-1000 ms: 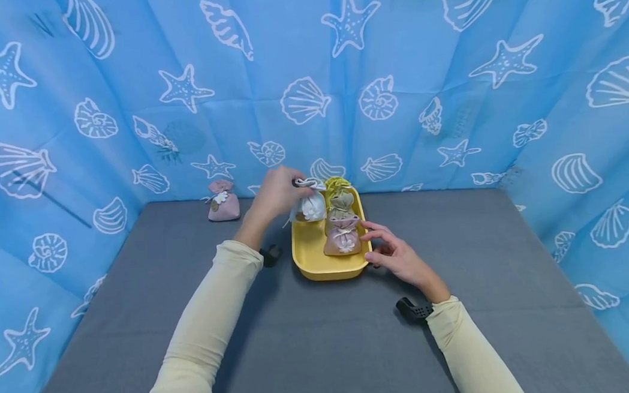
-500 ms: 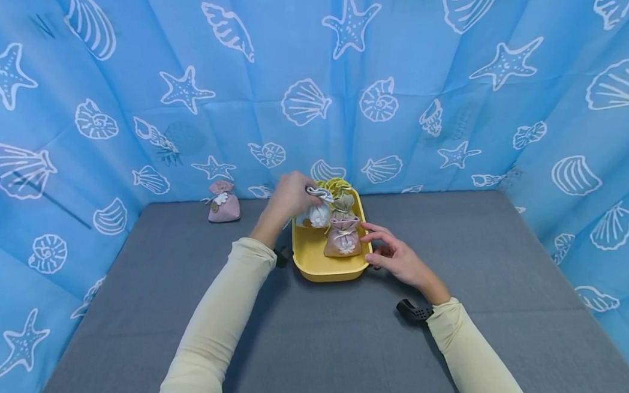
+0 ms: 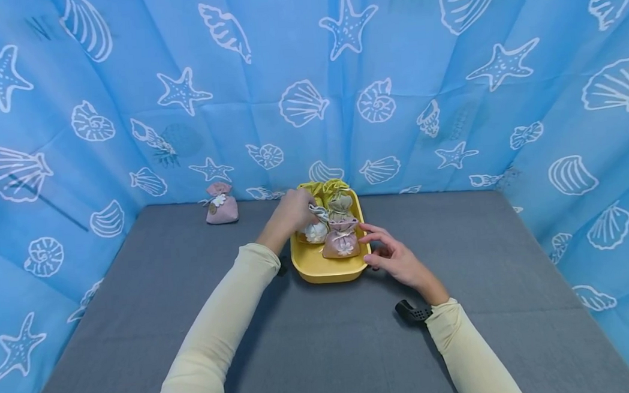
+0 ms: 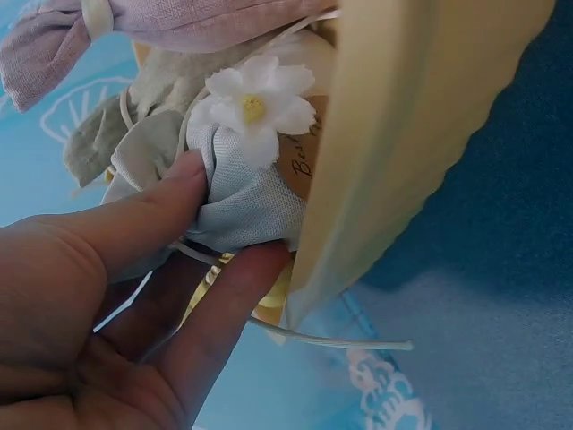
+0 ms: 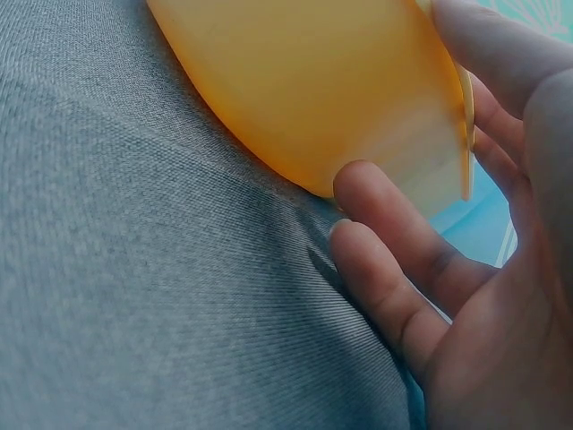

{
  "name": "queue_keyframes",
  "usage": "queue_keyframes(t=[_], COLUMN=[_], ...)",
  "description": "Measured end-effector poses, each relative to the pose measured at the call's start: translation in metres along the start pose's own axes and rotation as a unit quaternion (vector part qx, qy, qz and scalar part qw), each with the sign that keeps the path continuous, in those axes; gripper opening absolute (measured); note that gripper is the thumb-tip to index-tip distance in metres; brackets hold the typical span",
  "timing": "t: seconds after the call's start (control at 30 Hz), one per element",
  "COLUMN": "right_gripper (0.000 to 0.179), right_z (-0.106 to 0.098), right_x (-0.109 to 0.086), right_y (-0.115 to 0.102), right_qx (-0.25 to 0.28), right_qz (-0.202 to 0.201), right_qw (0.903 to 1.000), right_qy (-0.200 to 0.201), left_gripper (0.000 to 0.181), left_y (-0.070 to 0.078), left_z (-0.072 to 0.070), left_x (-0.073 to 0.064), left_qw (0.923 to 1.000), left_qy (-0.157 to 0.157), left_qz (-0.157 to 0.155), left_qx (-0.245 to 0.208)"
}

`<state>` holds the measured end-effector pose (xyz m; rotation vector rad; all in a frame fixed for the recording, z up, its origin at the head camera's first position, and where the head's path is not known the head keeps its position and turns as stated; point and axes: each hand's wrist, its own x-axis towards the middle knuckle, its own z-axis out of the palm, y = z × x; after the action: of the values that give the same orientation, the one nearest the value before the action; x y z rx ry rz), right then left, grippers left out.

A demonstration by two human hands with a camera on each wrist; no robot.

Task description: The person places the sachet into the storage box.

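Observation:
My left hand (image 3: 288, 213) reaches into a yellow tray (image 3: 327, 275) and pinches the gathered neck of a pale grey-blue drawstring pouch (image 4: 251, 202). A white flower and a round brown tag decorate that pouch, which sits low along the tray's left wall. On the tray's right rim, my right hand (image 3: 399, 260) holds the side, with ring and little fingers (image 5: 380, 260) outside the wall. To the right inside the tray are a mauve pouch (image 3: 341, 247) and, behind it, a sage-green pouch (image 3: 340, 204). Yellow-green gathered cloth (image 3: 322, 187) shows at the back.
A pink pouch (image 3: 222, 211) with a white flower stands at the back left of the grey table (image 3: 323, 346). Blue curtain (image 3: 245, 122) with shell and starfish prints rises right behind the table and along both sides.
My left hand has brought the grey-blue pouch forward and down into the tray, uncovering more yellow-green cloth behind. My right hand has stayed at the rim.

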<state>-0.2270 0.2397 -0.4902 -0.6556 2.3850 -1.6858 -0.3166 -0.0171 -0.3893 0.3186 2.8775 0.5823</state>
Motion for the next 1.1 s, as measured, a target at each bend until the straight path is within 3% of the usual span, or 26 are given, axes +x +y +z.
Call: queue_keyframes(t=[0.3,0.5,0.77,0.93,1.1], right_gripper=[0.037,0.037,0.036,0.035,0.035], right_z=[0.001,0.001,0.001,0.001,0.002], right_x=[0.001,0.001,0.001,0.001,0.001], right_y=[0.003,0.002,0.003,0.001,0.0], right_qx=[-0.004,0.0,0.0,-0.001,-0.004], right_qz=[0.001,0.0,0.002,0.009,0.02], right_qw=[1.0,1.0,1.0,0.9999,0.9998], right_qy=[0.004,0.004,0.002,0.005,0.006], left_gripper=[0.036,0.044,0.045,0.048,0.045], left_y=[-0.001,-0.014,-0.05,-0.077,-0.108], left_z=[-0.007,-0.018,-0.02,-0.018,-0.016], left_x=[-0.009,-0.017,-0.03,-0.036,-0.033], left_qw=[0.9998,0.9988,0.9913,0.9811,0.9686], left_qy=[0.005,0.043,0.125,0.179,0.232], left_qz=[0.001,0.024,-0.001,-0.019,-0.039], left_qx=[0.019,0.004,-0.041,-0.071,-0.082])
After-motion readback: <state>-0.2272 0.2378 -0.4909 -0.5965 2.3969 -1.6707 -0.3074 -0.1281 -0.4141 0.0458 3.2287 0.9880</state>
